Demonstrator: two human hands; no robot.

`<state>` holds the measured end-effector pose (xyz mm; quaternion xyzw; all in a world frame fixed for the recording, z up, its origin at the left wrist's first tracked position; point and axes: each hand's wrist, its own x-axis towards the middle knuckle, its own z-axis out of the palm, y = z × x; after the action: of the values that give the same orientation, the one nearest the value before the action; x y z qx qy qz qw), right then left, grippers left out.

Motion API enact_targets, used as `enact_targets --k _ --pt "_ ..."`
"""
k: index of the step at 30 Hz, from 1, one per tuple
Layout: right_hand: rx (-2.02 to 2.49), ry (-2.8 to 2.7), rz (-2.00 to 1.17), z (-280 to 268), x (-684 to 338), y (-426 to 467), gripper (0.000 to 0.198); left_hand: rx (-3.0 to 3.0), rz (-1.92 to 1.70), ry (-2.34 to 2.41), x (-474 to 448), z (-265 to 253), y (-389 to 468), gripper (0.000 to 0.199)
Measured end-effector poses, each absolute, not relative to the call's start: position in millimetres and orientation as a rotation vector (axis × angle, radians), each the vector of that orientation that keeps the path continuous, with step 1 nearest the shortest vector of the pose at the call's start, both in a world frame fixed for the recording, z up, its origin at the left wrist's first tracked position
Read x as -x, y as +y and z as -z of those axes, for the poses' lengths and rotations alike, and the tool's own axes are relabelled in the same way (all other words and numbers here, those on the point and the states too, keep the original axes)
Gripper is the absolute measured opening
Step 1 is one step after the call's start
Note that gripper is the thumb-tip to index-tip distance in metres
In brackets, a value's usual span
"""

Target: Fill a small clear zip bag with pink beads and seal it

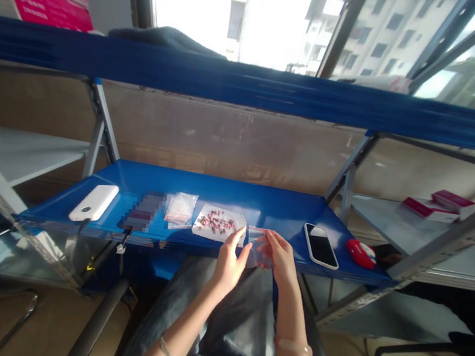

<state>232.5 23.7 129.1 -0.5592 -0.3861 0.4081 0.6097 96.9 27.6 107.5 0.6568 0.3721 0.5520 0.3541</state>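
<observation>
Small clear bag (259,248), held over the front edge of the blue shelf (278,205), just right of the sheet of pink beads (218,223). Likely light, limp and slick; best pinched at the top corners. Left hand (229,263) and right hand (281,259) both pinching its edges, fingertips closed on the film, other fingers loosely spread.
</observation>
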Motion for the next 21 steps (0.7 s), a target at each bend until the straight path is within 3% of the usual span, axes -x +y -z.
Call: enact_targets --k 3,9,13,21 --pt "1.405 -0.918 -0.785 -123.3 -249.1 52.7 0.051 -2.064 -1.393 0.967 -108.0 -94.5 28.9 0.044" --pt "1.664 -1.258 -0.166 -96.4 -263.3 55.9 0.053 -2.538 -0.911 0.942 -115.5 -74.2 28.3 0.053" --pt "1.727 -1.583 -0.242 -82.1 -254.6 25.7 0.040 -2.658 -0.770 1.006 -119.9 -75.2 29.5 0.056" --pt "1.939 -1.679 -0.160 -82.2 -239.4 13.1 0.043 -2.841 -0.720 1.030 -121.8 -59.1 37.5 0.062"
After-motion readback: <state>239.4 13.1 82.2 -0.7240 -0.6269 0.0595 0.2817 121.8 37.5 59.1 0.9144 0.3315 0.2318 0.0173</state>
